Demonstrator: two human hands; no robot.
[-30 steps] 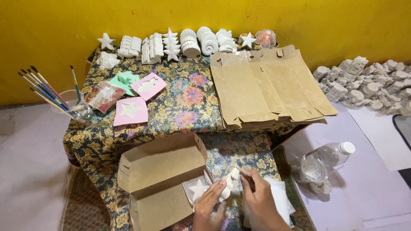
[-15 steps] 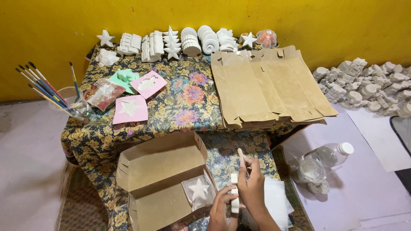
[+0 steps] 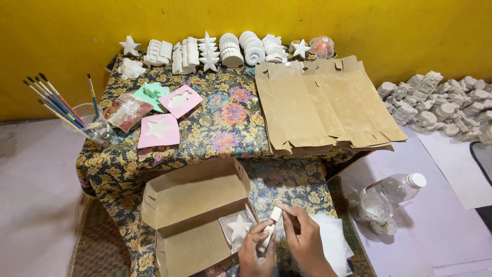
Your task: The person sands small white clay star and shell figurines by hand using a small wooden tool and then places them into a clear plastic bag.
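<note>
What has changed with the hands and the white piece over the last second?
The left hand and right hand have shifted slightly right, from over the bagged star to beside it, turning the small white piece upright between them. The open cardboard box, flat paper bags and plaster figures have stayed put.

From my feed the light is bright, even and warm, falling from above. The yellow wall [image 3: 410, 25] shows a soft sheen without harsh glare. Shadows under the table [image 3: 230, 123] edge are soft. Focus is sharp throughout; lines bow slightly at the edges.
</note>
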